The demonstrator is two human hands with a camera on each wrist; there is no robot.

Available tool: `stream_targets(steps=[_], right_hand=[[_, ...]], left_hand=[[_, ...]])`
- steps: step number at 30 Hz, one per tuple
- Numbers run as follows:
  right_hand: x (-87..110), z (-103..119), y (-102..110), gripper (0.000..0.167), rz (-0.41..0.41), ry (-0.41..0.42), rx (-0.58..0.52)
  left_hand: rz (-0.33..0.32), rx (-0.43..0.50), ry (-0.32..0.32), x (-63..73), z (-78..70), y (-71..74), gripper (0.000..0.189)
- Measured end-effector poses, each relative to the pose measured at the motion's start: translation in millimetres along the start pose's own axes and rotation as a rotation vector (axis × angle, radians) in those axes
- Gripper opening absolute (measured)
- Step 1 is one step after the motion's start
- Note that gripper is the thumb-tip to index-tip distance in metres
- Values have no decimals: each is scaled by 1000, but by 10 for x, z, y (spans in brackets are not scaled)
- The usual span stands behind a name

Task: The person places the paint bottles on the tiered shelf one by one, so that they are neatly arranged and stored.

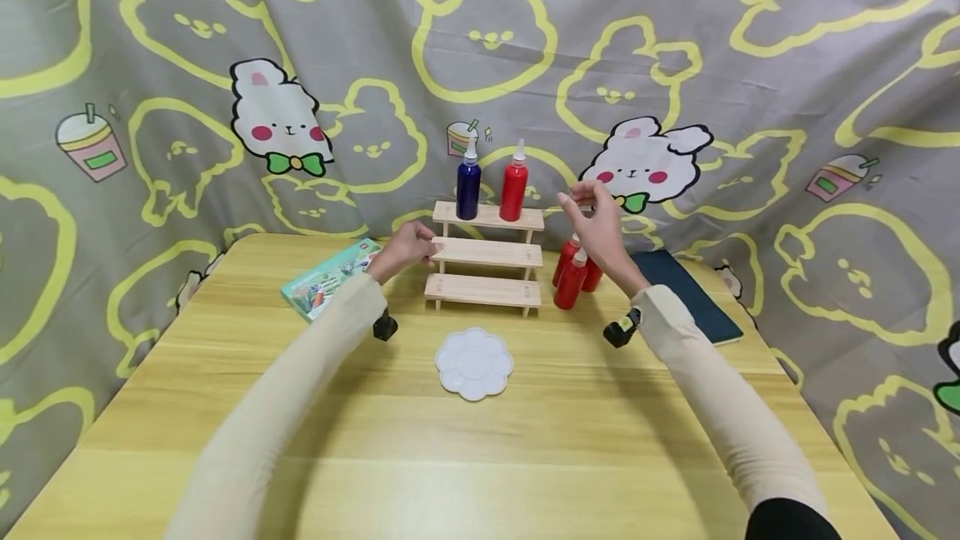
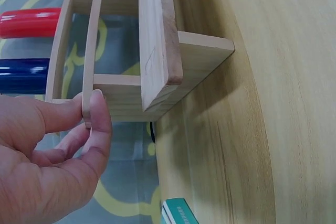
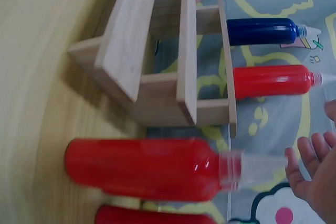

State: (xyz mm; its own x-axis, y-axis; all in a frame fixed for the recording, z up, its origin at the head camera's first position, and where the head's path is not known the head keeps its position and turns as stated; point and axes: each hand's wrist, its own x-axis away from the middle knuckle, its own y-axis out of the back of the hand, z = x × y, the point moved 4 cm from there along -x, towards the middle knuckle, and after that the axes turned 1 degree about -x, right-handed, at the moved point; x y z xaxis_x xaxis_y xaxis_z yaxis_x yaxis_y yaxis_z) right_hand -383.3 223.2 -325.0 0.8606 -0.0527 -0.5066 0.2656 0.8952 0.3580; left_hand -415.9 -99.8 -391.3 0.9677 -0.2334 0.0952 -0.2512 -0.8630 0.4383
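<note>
A patterned cloth (image 1: 360, 48) hangs behind the stepped wooden stand (image 1: 487, 252), carrying rabbit and cup prints. The wooden table (image 1: 480, 457) bears the stand near its back edge; the stand has three tiers, rising away from you. Right of the stand lies a dark flat book (image 1: 686, 298), partly covered by your right sleeve (image 1: 705, 390). Left of it lies a teal box (image 1: 330, 273); your left sleeve (image 1: 292, 390) crosses the box's near corner.

Your left hand (image 1: 405, 248) is at the stand's left side, thumb and fingers pinching the end of the middle tier. Your right hand (image 1: 597, 223) is raised beyond the stand's right side, fingers loosely bent and apart from the thumb, gripping nothing.

In front of the stand lies a white scalloped palette (image 1: 474, 363), apart from it. Just beside the stand's right end, three red bottles (image 1: 572, 282) stand upright and close together, partly hiding one another; in the right wrist view they come between that camera and the stand. On the stand's top tier, a blue bottle (image 1: 468, 190) and a red bottle (image 1: 513, 190) stand upright, side by side and apart, blue on the left.
</note>
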Motion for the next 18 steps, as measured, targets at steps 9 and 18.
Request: stream_targets(steps=[9, 18], right_hand=[[188, -90, 250, 32, -3, -15, 35], [529, 82, 357, 25, 2, -4, 46]], left_hand=[[-9, 20, -8, -18, -8, 21, 37], [16, 26, 7, -9, 8, 10, 40]])
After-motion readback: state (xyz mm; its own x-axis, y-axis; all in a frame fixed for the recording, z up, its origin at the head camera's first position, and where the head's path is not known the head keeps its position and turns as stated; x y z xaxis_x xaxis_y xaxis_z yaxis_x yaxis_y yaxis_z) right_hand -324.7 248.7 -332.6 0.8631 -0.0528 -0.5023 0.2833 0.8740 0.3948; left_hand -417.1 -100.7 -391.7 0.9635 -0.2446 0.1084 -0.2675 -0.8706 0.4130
